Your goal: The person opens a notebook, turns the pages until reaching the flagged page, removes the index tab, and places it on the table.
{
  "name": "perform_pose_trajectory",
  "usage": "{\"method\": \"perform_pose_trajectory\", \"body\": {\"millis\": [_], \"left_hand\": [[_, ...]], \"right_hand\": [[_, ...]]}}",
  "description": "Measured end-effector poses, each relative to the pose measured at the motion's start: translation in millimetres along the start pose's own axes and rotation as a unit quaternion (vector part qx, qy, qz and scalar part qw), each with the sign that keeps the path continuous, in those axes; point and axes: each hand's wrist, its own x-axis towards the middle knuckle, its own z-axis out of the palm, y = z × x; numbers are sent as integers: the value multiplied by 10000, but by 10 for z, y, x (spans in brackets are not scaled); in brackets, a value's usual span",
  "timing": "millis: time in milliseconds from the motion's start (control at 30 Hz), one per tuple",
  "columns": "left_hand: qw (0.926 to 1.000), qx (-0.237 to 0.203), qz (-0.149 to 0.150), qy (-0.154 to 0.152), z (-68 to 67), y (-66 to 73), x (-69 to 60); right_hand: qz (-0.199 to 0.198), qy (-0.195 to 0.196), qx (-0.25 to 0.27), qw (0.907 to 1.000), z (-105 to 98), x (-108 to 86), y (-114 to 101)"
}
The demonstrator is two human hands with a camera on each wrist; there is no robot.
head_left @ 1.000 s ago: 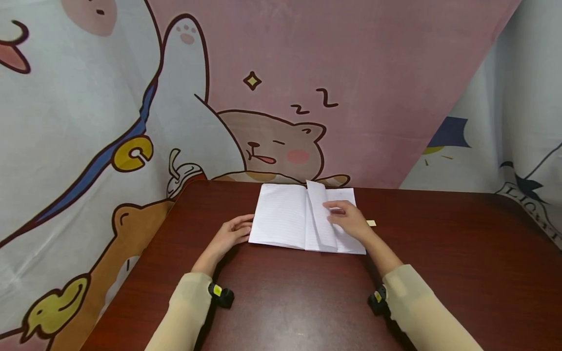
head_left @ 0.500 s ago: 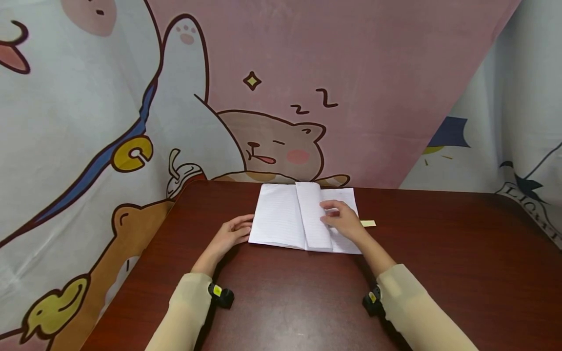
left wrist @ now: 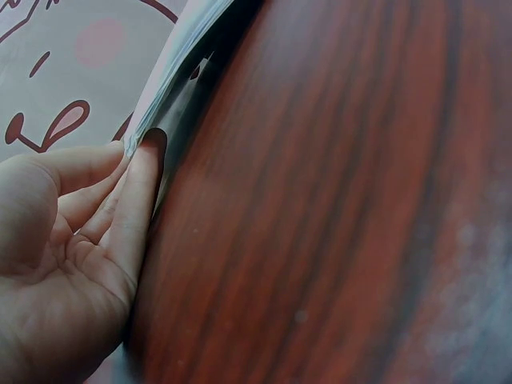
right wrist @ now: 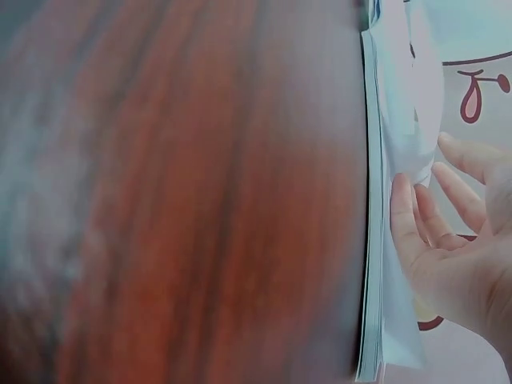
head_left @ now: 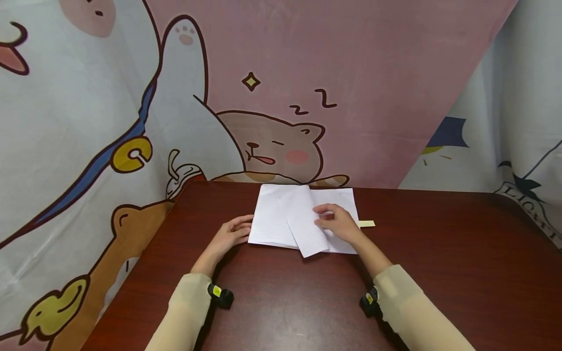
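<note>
An open notebook (head_left: pixel 272 214) with lined white pages lies near the far edge of the table. Over its middle a loose-looking page (head_left: pixel 305 226) slants leftward, its lower corner jutting past the bottom edge. My left hand (head_left: pixel 230 231) pinches the notebook's left edge, thumb above and fingers beneath, as the left wrist view shows. Over the right-hand pages, my right hand (head_left: pixel 338 222) touches the turning page with its fingertips, thumb and forefinger apart. In the right wrist view its fingers (right wrist: pixel 404 208) are fairly straight against the paper.
A pale yellow strip (head_left: pixel 367 224) sticks out at the notebook's right side. The dark red-brown table (head_left: pixel 281 302) spreads around it. Behind hangs a curtain (head_left: pixel 373 97) printed with cartoon animals. A black wrist camera sits on each wrist.
The page has swung leftward across the notebook, its lower corner now past the bottom edge. My right hand has moved a little left with it. The left hand stays put.
</note>
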Motion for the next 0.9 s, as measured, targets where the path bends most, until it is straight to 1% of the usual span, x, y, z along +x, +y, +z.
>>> {"method": "perform_pose_trajectory", "body": {"millis": [300, 467, 600, 700, 900], "left_hand": [[10000, -3, 22, -8, -6, 0, 1], [10000, 5, -12, 40, -8, 11, -8], [10000, -9, 13, 10, -4, 9, -12], [10000, -14, 22, -25, -6, -1, -10], [10000, -14, -14, 8, -6, -5, 6]], "right_hand": [[-172, 15, -64, 9998, 78, 9, -50], [-207, -1, -75, 9998, 141, 29, -95], [-201, -27, -64, 9998, 199, 37, -116], [-191, -88, -50, 9998, 242, 35, -121], [-300, -282, -38, 9991, 307, 44, -135]]}}
